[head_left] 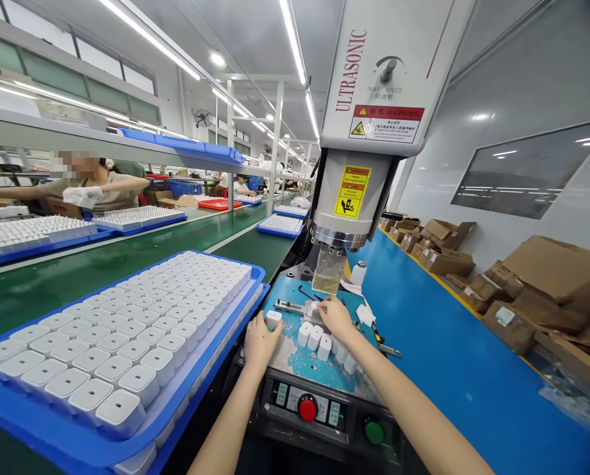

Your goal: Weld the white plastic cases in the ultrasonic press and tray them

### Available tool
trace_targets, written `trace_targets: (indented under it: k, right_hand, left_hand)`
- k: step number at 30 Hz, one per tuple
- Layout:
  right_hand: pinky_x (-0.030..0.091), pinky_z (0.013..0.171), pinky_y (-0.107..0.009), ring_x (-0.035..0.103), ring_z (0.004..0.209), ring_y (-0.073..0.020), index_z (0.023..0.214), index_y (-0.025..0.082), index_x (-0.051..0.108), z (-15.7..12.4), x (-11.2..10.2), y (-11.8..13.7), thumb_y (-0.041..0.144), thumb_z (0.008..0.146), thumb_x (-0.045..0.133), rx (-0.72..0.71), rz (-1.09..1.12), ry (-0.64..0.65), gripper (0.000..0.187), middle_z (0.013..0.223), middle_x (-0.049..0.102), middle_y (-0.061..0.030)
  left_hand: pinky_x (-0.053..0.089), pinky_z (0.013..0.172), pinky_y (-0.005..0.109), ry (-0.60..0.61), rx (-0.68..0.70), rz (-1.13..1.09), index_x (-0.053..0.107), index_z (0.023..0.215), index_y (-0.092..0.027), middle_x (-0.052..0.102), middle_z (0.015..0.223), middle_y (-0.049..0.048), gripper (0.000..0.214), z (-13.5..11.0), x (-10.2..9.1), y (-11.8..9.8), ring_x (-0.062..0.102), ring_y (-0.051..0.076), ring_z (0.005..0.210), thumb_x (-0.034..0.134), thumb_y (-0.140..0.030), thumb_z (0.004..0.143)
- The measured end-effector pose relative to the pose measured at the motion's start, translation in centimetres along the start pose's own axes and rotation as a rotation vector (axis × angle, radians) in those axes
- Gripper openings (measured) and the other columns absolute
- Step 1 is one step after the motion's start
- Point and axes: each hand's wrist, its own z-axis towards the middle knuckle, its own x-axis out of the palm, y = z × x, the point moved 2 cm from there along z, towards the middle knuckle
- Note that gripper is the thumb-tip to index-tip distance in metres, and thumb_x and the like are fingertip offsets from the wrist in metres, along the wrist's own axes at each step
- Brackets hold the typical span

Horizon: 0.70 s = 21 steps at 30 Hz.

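My left hand is closed around a small white plastic housing at the left of the blue machine bed. On the fixture under the clear welding horn, my right hand has its fingers closed on another white housing, partly hidden by the fingers. Several more white housings stand on the bed between my hands, some of them partly behind my right forearm. At my left, a blue tray holds many white housings in rows, each with a small slot on top.
The ultrasonic welding machine rises ahead. On its front panel are a red button and a green button. A green conveyor carries trays past a co-worker. Cardboard boxes line the right wall.
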Motion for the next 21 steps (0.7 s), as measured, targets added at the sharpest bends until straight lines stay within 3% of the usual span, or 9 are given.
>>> trace_targets:
  k: [6,10,13,15,19,21]
  right_hand:
    - [0.042,0.063,-0.024,0.061,0.082,-0.0184,0.080,0.019,0.068,-0.1,-0.7,0.7,0.015,0.083,0.050,-0.015,0.008,-0.027,0.019,0.091,0.064,-0.0072]
    - [0.045,0.067,-0.027,0.060,0.084,-0.0189,0.082,0.021,0.066,-2.1,-2.6,1.1,0.024,0.086,0.046,-0.030,0.069,-0.085,0.020,0.095,0.063,-0.0059]
    - [0.045,0.078,-0.031,0.057,0.094,-0.0205,0.084,0.023,0.062,-6.3,-4.1,1.5,0.027,0.090,0.041,-0.084,0.117,-0.176,0.022,0.096,0.061,-0.0057]
    - [0.045,0.078,-0.033,0.056,0.091,-0.0212,0.084,0.023,0.059,-10.2,-4.3,1.5,0.026,0.089,0.042,-0.217,0.144,-0.280,0.017,0.092,0.061,-0.0056]
    - [0.044,0.069,-0.034,0.056,0.077,-0.0203,0.080,0.024,0.052,-17.9,-1.8,0.7,0.021,0.079,0.053,-0.587,0.001,-0.333,0.003,0.083,0.061,-0.0037]
    - [0.045,0.072,-0.036,0.057,0.079,-0.0205,0.085,0.024,0.053,-20.1,-0.2,0.3,0.020,0.076,0.055,-0.738,-0.102,-0.321,0.010,0.086,0.063,-0.0039]
  left_hand:
    - [0.044,0.089,0.038,0.009,0.002,0.012,0.055,0.122,-0.010,0.065,0.113,0.0168,0.057,-1.5,-1.2,0.1,0.058,0.029,0.107,0.036,-0.052,0.089]
    - [0.045,0.095,0.037,-0.010,0.168,-0.007,0.057,0.121,-0.014,0.065,0.116,0.0121,0.048,-3.8,-2.0,1.4,0.057,0.026,0.113,0.036,-0.046,0.091]
    - [0.047,0.096,0.037,-0.030,0.347,-0.046,0.062,0.115,-0.019,0.066,0.116,0.0089,0.039,-5.5,-2.3,3.0,0.059,0.023,0.112,0.038,-0.039,0.091]
    - [0.047,0.097,0.038,-0.038,0.451,-0.058,0.066,0.109,-0.021,0.067,0.115,0.0081,0.034,-6.1,-2.2,3.9,0.059,0.024,0.112,0.042,-0.034,0.088]
    - [0.047,0.099,0.039,-0.090,0.572,-0.052,0.067,0.103,-0.021,0.066,0.116,0.0082,0.029,-6.3,-1.7,4.8,0.059,0.024,0.112,0.046,-0.028,0.085]
    - [0.047,0.097,0.039,-0.119,0.587,-0.045,0.067,0.102,-0.021,0.066,0.114,0.0084,0.028,-6.2,-1.4,4.8,0.059,0.023,0.111,0.046,-0.025,0.084]
